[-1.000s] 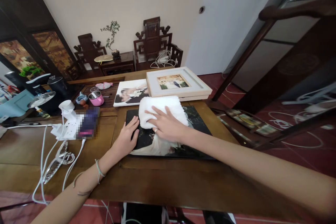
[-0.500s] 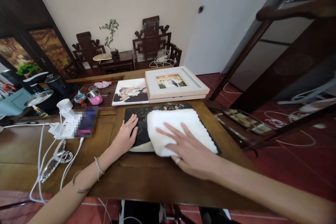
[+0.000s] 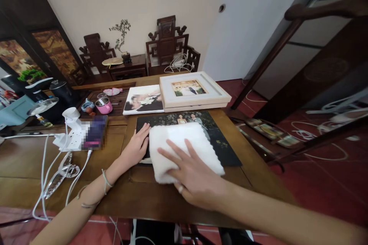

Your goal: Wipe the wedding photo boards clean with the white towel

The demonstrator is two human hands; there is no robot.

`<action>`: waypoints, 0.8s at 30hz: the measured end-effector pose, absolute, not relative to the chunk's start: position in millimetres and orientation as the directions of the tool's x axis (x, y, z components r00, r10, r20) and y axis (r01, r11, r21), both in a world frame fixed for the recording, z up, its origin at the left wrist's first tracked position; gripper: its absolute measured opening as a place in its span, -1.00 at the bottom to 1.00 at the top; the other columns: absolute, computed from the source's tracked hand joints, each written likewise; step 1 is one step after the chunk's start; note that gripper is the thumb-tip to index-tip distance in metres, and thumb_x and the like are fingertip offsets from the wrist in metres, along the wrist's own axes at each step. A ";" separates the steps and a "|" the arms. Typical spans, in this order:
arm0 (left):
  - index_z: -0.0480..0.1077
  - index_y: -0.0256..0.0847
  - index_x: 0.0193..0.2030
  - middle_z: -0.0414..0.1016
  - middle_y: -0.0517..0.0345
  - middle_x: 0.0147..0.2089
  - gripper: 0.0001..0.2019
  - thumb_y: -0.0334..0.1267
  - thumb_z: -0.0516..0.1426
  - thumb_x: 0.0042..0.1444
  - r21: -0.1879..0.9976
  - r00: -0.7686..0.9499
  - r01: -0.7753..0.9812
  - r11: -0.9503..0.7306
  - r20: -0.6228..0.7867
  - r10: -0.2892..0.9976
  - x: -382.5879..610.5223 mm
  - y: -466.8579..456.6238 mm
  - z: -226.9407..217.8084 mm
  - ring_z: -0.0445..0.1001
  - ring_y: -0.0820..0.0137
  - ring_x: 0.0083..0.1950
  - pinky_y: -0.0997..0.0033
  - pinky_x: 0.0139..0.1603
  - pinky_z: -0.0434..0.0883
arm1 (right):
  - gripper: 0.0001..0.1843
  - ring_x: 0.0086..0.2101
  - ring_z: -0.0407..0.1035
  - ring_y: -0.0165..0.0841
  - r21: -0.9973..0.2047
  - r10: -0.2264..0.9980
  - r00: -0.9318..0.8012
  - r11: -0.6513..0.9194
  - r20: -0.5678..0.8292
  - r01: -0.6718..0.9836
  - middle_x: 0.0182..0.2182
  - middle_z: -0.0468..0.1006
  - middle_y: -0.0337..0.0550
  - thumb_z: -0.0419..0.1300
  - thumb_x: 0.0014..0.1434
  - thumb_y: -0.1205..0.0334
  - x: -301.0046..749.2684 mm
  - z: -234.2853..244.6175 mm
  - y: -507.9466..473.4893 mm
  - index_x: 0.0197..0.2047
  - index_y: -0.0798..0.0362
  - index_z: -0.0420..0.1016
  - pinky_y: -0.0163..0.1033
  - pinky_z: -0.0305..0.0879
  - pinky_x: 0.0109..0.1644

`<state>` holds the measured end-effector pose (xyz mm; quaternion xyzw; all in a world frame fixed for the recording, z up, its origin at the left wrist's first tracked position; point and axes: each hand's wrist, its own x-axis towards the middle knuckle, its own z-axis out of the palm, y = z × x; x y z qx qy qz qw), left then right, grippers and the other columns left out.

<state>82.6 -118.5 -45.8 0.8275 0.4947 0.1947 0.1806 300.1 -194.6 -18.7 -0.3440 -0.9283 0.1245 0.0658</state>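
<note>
A dark photo panel lies flat on the wooden table, with two figures printed near its far edge. On its left edge rests my left hand, open, fingers stretched out and holding nothing. A folded white towel covers the middle of the panel and hangs past its near edge. My right hand presses on the towel and grips its near side, fingers spread over the top. Part of the thumb side is hidden by the towel's fold.
Behind the panel lie a white photo print and a thick framed photo. At left are a power strip with white cables, a phone, a clear hair claw and a pink cup. The table's right edge is near.
My right hand has slid the towel left and toward me, uncovering the panel's right side and the printed figures. My left hand stays almost in place on the left edge.
</note>
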 end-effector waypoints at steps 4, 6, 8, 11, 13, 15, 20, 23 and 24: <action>0.15 -0.34 0.30 0.05 -0.13 0.40 -0.53 -0.31 -0.17 0.29 0.484 0.424 0.759 -0.435 0.140 0.895 83.2 -119.6 -46.3 -0.06 0.27 0.44 -0.05 0.39 -0.08 | -0.66 0.33 -0.29 -0.03 -0.301 0.658 -0.753 0.722 0.020 0.623 0.35 0.01 -0.23 0.05 0.01 0.40 323.9 -17.9 -213.1 -0.19 -0.03 0.53 0.40 -0.37 0.29; 0.14 -0.32 0.31 0.05 -0.11 0.40 -0.53 -0.31 -0.18 0.29 0.491 0.421 0.755 -0.434 0.144 0.896 83.0 -120.0 -47.4 -0.06 0.27 0.44 -0.06 0.38 -0.08 | -0.65 0.33 -0.24 -0.06 -0.280 0.706 -0.708 0.684 0.021 0.674 0.33 0.07 -0.24 0.03 0.01 0.41 333.9 -16.8 -203.2 -0.19 -0.03 0.53 0.37 -0.30 0.29; 0.14 -0.28 0.31 0.07 -0.08 0.40 -0.53 -0.31 -0.17 0.29 0.500 0.422 0.747 -0.439 0.155 0.893 82.7 -120.1 -48.5 -0.05 0.27 0.44 -0.08 0.38 -0.07 | -0.63 0.32 -0.21 -0.04 -0.234 0.761 -0.648 0.635 0.028 0.736 0.32 0.10 -0.16 0.01 0.04 0.42 337.8 -15.1 -184.7 -0.14 0.01 0.52 0.39 -0.23 0.27; 0.13 -0.21 0.32 0.09 -0.02 0.39 -0.54 -0.29 -0.16 0.30 0.529 0.424 0.712 -0.462 0.200 0.883 81.8 -120.2 -48.4 -0.01 0.27 0.43 -0.07 0.38 -0.05 | -0.59 0.31 -0.19 0.03 -0.191 0.812 -0.582 0.578 0.041 0.793 0.32 0.10 -0.06 -0.03 0.09 0.42 329.0 -11.1 -155.7 -0.06 0.06 0.49 0.47 -0.15 0.21; 0.11 -0.18 0.34 0.08 0.02 0.40 -0.54 -0.25 -0.14 0.31 0.574 0.410 0.662 -0.483 0.262 0.874 80.4 -120.2 -46.6 0.01 0.29 0.42 0.02 0.39 -0.02 | -0.57 0.31 -0.18 0.06 -0.210 0.804 -0.593 0.587 0.039 0.782 0.31 0.11 -0.03 -0.02 0.09 0.42 315.2 -7.6 -143.0 0.00 0.06 0.46 0.51 -0.14 0.18; 0.09 -0.19 0.35 0.08 0.05 0.40 -0.53 -0.20 -0.13 0.33 0.629 0.372 0.600 -0.495 0.329 0.868 78.5 -120.2 -43.9 0.04 0.33 0.41 0.14 0.40 0.00 | -0.58 0.31 -0.20 0.07 -0.249 0.751 -0.659 0.645 0.034 0.722 0.31 0.11 -0.03 0.00 0.09 0.40 299.6 -4.0 -138.0 0.00 0.06 0.47 0.51 -0.18 0.18; 0.04 -0.21 0.37 0.06 0.08 0.41 -0.49 -0.10 -0.19 0.35 0.698 0.294 0.545 -0.465 0.361 0.885 74.8 -120.3 -39.3 0.03 0.37 0.41 0.24 0.41 -0.02 | -0.62 0.32 -0.22 0.02 -0.333 0.519 -0.855 0.806 -0.002 0.490 0.30 0.15 -0.12 0.06 0.07 0.34 280.1 2.1 -153.7 -0.06 0.00 0.53 0.47 -0.36 0.24; 0.04 -0.24 0.37 0.04 0.06 0.41 -0.48 -0.10 -0.22 0.35 0.674 0.316 0.571 -0.468 0.346 0.884 75.5 -121.3 -40.1 0.01 0.35 0.42 0.24 0.42 -0.04 | -0.58 0.32 -0.21 -0.07 -0.393 0.407 -0.914 0.840 -0.002 0.375 0.28 0.20 -0.19 0.08 0.02 0.35 291.5 3.5 -172.6 -0.04 -0.03 0.51 0.40 -0.41 0.27; 0.04 -0.26 0.37 0.04 0.04 0.41 -0.48 -0.11 -0.22 0.35 0.662 0.327 0.586 -0.468 0.335 0.883 76.1 -121.7 -40.9 0.00 0.35 0.42 0.23 0.42 -0.04 | -0.56 0.33 -0.22 -0.12 -0.410 0.392 -0.920 0.840 0.005 0.355 0.28 0.21 -0.22 0.07 0.01 0.37 298.4 3.8 -178.5 -0.03 -0.04 0.50 0.36 -0.42 0.29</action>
